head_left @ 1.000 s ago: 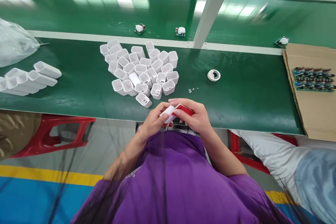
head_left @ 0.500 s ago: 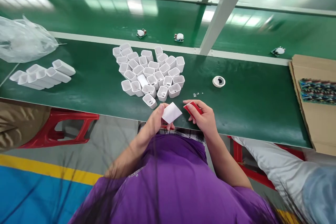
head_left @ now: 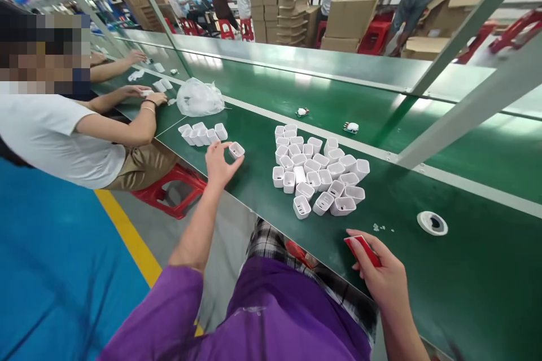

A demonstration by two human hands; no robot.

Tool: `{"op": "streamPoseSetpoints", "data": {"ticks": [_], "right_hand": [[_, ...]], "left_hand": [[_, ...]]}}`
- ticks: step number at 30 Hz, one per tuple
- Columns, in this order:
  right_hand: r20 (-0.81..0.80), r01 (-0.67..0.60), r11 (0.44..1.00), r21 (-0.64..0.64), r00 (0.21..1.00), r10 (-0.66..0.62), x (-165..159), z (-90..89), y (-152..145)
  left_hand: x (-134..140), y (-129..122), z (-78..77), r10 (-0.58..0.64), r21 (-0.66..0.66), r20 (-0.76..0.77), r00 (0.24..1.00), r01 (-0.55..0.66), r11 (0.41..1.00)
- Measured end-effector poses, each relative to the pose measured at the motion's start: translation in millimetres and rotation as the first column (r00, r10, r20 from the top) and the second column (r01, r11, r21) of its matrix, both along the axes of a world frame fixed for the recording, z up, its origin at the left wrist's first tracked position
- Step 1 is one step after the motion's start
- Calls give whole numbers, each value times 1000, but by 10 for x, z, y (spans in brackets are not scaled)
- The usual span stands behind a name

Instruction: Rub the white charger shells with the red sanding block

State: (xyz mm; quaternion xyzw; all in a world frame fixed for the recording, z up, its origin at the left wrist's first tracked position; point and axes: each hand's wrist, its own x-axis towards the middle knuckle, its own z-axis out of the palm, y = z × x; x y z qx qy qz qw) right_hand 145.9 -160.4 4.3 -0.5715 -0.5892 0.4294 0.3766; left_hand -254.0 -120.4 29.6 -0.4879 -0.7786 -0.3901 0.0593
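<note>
My left hand (head_left: pixel 220 163) is stretched out to the left, with a small white plastic housing (head_left: pixel 236 150) between thumb and fingers. The housing's open end faces up, and it is at the green tabletop. Just beyond that hand stands a short row of similar white housings (head_left: pixel 199 134). My right hand (head_left: pixel 379 265) is closed around a small flat red piece (head_left: pixel 366 249) with a pale edge, near the table's front edge. Between my hands, a large cluster of white housings (head_left: pixel 313 166) stands close together, most with their open ends up.
A white ring-shaped roll (head_left: pixel 432 223) and small white scraps (head_left: pixel 381 228) lie to the right. Past the cluster, small circuit boards (head_left: pixel 351 127) rest on the green belt. A clear plastic bag (head_left: pixel 199 98) and a co-worker's arm (head_left: pixel 141 124) are at the left. A slanted metal post (head_left: pixel 470 104) rises at right.
My left hand has carried the white housing leftward from in front of my body to beside the short row. The view has swung left and up. The right hand still holds the red piece.
</note>
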Motion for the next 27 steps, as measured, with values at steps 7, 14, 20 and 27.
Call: {"op": "streamPoseSetpoints", "data": {"ticks": [7,14,20,27], "right_hand": [[-19,80,997,-7,997,-80,-80,74,-38],[-29,28,999,-26,999,-29,-59,58,-8],[-19,13,998,-67,1000,-15,-73,128,4],[-16,-17,997,-79,1000,16,-57,123,28]], "left_hand": [[-619,564,190,45,-219,-164,985,-81,972],[-834,698,210,96,-248,-110,989,-121,961],[-312,946,159,-369,-187,78,926,377,907],[179,1373,135,-478,-225,385,789,583,781]]}}
